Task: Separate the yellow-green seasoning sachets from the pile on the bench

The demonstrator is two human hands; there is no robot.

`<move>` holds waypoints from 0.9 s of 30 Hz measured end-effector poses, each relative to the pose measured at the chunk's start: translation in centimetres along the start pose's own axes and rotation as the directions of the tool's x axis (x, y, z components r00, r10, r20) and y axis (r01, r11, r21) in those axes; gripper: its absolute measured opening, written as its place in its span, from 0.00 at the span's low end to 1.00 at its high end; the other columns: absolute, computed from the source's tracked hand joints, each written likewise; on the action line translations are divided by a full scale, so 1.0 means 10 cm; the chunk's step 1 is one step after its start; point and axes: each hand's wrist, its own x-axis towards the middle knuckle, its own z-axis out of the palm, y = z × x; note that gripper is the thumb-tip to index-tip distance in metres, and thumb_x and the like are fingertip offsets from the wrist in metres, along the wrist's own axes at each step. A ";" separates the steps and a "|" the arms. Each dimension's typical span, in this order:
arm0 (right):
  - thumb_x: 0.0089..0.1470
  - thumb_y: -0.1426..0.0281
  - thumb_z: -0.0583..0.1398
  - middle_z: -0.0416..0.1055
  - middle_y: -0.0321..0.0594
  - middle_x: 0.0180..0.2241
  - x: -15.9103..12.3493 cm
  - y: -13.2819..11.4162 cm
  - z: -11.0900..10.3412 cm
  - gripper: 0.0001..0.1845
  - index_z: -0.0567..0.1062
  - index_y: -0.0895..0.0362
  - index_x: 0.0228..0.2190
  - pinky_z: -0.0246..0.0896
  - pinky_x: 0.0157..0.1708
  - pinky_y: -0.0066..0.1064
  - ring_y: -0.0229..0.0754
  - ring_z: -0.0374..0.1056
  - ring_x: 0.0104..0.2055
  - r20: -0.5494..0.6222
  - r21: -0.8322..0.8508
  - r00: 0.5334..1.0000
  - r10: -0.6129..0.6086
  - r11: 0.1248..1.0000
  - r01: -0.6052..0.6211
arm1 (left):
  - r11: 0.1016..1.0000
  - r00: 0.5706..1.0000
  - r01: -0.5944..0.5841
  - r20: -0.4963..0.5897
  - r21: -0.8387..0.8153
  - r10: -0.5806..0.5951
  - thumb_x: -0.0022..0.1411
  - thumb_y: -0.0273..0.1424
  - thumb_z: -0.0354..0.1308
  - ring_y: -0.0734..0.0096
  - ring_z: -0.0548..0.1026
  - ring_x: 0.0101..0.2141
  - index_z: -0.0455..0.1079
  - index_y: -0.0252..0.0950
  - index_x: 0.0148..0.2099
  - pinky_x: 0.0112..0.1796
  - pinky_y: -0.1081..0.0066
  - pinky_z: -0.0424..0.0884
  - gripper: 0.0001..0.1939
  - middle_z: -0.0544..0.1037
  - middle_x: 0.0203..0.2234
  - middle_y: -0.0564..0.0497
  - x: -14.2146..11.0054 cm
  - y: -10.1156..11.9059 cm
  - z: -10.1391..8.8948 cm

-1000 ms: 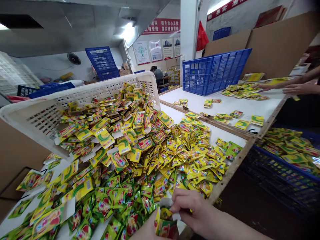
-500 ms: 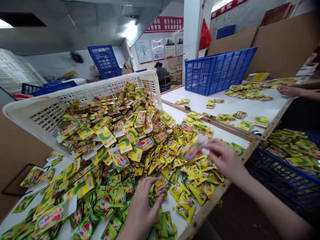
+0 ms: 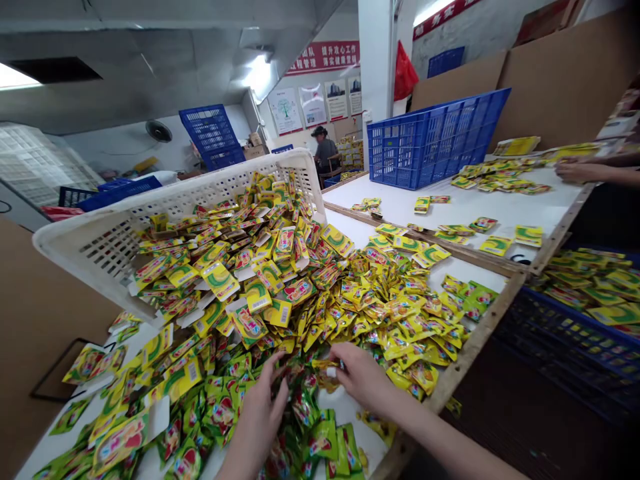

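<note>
My left hand (image 3: 263, 400) reaches down among the green snack packets (image 3: 217, 407), its fingers curved and apart; I see nothing held in it. Just right of it, my right hand (image 3: 363, 377) is closed in a pinch at a small yellow packet (image 3: 321, 365), partly hidden by the fingers. Something white shows at one of its fingertips. Yellow packets (image 3: 400, 307) are heaped beyond the right hand. Flat yellow cartons with a green curved band (image 3: 220, 280) spill toward the hands from a tipped white basket (image 3: 175, 183).
A wooden edge strip (image 3: 480, 347) borders the white table. Behind stands a blue crate (image 3: 430, 147) on a second table with scattered cartons (image 3: 495, 245). A co-worker's hand (image 3: 575, 172) is at the far right, above a blue crate of cartons (image 3: 560, 333). Another person (image 3: 325, 152) sits far back.
My right hand has come left and down from the yellow heap, where it carried a blurred packet or carton, to beside my left hand. The left hand's fingers have curled in somewhat.
</note>
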 end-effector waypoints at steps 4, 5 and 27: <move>0.50 0.71 0.58 0.66 0.38 0.42 -0.02 -0.02 -0.35 0.01 0.68 0.56 0.29 0.60 0.36 0.25 0.38 0.64 0.42 0.033 0.299 0.991 -0.133 0.947 0.117 | 0.940 0.998 0.021 0.059 -0.341 0.000 0.60 0.39 0.49 0.68 0.73 0.39 0.51 0.40 0.53 0.39 0.72 0.66 0.21 0.76 0.38 0.48 -0.03 0.11 -0.06; 0.49 0.72 0.59 0.65 0.38 0.43 -0.02 -0.05 -0.39 0.02 0.69 0.56 0.28 0.59 0.37 0.25 0.39 0.63 0.43 0.039 0.376 0.988 -0.152 0.918 0.126 | 0.911 0.995 0.020 0.093 -0.413 0.021 0.59 0.39 0.50 0.71 0.73 0.34 0.51 0.40 0.53 0.35 0.74 0.65 0.22 0.76 0.36 0.49 -0.04 0.15 -0.05; 0.50 0.72 0.53 0.69 0.33 0.26 -0.25 0.08 -0.37 0.06 0.70 0.57 0.30 0.64 0.21 0.25 0.36 0.69 0.22 0.202 0.712 0.978 0.054 0.677 -0.185 | 0.935 0.932 0.120 -0.361 0.334 0.009 0.61 0.49 0.37 0.45 0.67 0.47 0.60 0.25 0.49 0.47 0.48 0.61 0.32 0.66 0.45 0.34 0.86 0.43 -0.68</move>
